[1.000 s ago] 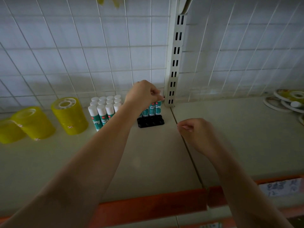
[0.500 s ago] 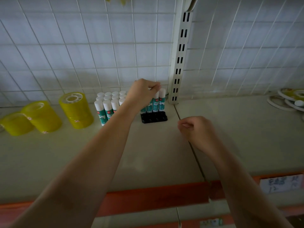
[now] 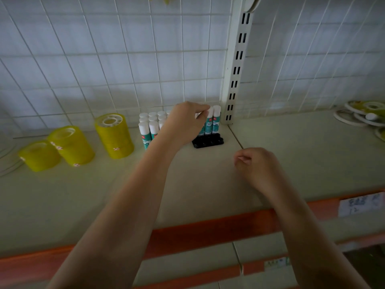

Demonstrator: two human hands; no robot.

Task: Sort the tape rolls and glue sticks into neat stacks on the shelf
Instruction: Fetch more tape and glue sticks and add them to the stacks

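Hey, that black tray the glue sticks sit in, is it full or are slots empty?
Not full. The black tray shows bare slots along its front row, and glue sticks stand only behind them. The left hand hides part of it.

Nothing is legible: the glue sticks' (image 3: pixel 215 124) labels and the shelf-edge tag (image 3: pixel 361 204) are blurred.
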